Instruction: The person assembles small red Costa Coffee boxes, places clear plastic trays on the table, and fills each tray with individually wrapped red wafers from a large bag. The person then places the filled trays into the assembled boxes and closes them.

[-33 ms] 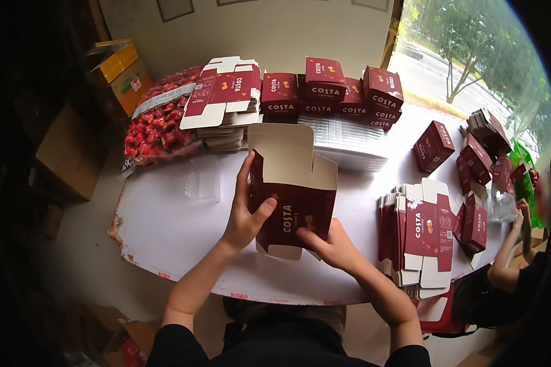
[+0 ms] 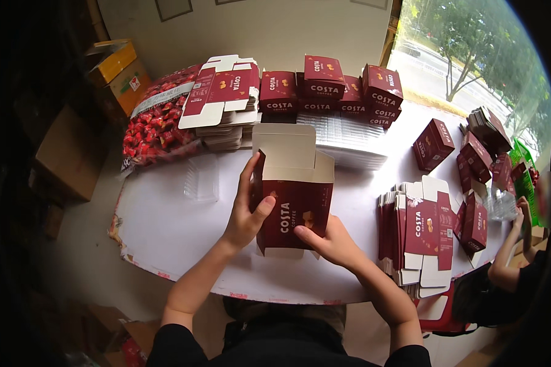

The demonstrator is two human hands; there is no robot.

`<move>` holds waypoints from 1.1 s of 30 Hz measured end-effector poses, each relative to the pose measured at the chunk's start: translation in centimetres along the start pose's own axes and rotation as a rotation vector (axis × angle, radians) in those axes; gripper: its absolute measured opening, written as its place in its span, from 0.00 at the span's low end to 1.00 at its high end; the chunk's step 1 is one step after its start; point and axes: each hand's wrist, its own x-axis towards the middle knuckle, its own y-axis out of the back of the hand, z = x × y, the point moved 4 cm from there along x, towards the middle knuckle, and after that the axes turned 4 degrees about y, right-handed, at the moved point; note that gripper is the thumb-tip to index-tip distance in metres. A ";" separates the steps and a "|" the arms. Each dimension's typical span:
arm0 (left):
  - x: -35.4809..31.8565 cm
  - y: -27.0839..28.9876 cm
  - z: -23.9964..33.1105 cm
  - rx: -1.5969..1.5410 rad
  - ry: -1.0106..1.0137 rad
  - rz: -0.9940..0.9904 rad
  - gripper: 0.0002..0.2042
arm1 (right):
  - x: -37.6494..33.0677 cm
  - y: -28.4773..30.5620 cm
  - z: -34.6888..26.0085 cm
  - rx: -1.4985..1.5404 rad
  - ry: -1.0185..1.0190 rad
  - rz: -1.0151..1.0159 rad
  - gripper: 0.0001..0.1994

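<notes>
I see the left hand and right hand holding an open maroon box over the white table, a bag of red pieces to its left, flattened cartons to its right.

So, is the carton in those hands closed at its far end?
No, the maroon carton between the left hand and right hand has its pale far-end flap standing open.
</notes>
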 end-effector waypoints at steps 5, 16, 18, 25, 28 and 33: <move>-1.3 -1.9 -1.5 -0.046 0.203 -0.105 0.24 | 0.5 1.1 -0.5 0.389 0.302 0.363 0.38; -1.7 -2.3 -4.3 0.117 0.393 -0.257 0.15 | 1.2 2.2 2.3 0.667 0.078 0.518 0.05; -2.0 -2.8 -4.1 0.090 0.401 -0.197 0.18 | 1.1 2.6 1.9 0.763 0.168 0.501 0.04; -2.0 -2.7 -3.9 -0.011 0.363 -0.151 0.33 | 1.3 2.6 2.8 0.663 0.113 0.276 0.09; -1.9 -2.8 -3.2 -0.013 0.396 -0.252 0.35 | 1.1 2.9 2.3 0.652 0.057 0.398 0.08; -2.1 -3.0 -2.8 0.014 0.366 -0.291 0.33 | 0.9 3.1 2.2 0.691 0.051 0.345 0.05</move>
